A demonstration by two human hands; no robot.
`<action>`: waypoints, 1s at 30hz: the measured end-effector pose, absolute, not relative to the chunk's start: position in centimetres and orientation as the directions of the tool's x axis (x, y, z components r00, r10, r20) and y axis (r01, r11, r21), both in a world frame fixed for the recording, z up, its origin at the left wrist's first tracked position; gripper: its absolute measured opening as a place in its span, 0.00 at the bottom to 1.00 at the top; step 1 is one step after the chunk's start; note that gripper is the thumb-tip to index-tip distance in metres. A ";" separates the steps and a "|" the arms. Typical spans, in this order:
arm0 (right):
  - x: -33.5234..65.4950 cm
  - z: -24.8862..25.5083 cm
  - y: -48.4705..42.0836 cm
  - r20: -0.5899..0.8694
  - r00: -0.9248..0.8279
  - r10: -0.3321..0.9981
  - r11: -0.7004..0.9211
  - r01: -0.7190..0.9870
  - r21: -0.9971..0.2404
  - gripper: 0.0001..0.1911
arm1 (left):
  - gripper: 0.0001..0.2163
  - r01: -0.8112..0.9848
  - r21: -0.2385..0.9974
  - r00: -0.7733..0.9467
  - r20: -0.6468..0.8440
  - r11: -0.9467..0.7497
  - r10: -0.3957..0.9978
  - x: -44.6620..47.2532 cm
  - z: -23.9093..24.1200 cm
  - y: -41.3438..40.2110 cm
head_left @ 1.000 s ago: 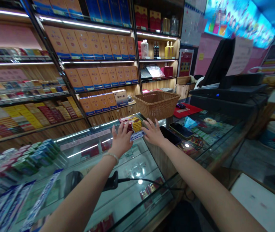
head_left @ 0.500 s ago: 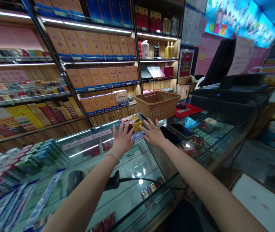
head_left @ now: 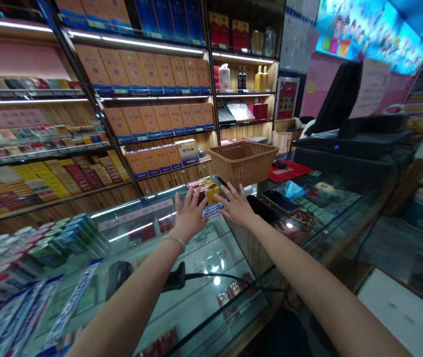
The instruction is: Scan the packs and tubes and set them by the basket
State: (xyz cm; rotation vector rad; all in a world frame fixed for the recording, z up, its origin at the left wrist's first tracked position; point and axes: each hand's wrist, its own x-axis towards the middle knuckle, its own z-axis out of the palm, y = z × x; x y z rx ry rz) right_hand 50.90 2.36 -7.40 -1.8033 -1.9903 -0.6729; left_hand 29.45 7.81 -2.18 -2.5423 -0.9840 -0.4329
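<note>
Both my hands reach out over the glass counter (head_left: 137,255), fingers spread. My left hand (head_left: 190,213) is open beside a small pile of red and yellow packs (head_left: 211,191); whether its fingertips touch them I cannot tell. From the other side, my right hand (head_left: 237,206) is open too, its fingers near the yellow part of the pile. A blue-and-white strip-shaped packet (head_left: 212,208) lies between the two hands. Just behind the pile stands a brown wicker basket (head_left: 243,166). Under my left forearm lies a black handheld scanner (head_left: 118,278), partly hidden, with its cable trailing right.
Two dark phones, one of them a phone (head_left: 279,200) with a lit edge, lie right of my right hand. A monitor (head_left: 340,99) stands beyond a red mat (head_left: 289,170). Rows of cans (head_left: 74,235) and long blue packets (head_left: 29,315) sit on the left. Shelves hold orange boxes (head_left: 152,119).
The view has shifted very slightly. Both hands stay over the same spot with fingers spread, and the packs and basket have not visibly moved.
</note>
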 end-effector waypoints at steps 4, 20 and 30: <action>51.0 -7.5 2.4 0.576 -0.117 0.809 0.070 0.992 0.103 0.33 | 0.35 0.690 -0.237 0.708 0.415 -0.684 0.571 29.4 -2.2 7.9; 51.2 -8.1 2.8 0.610 -0.130 0.782 0.074 0.991 0.115 0.34 | 0.34 0.714 -0.227 0.685 0.424 -0.663 0.593 28.9 -1.9 7.2; 51.1 -8.0 2.7 0.605 -0.149 0.782 0.076 0.986 0.146 0.34 | 0.35 0.716 -0.240 0.688 0.403 -0.656 0.604 28.9 -1.9 7.3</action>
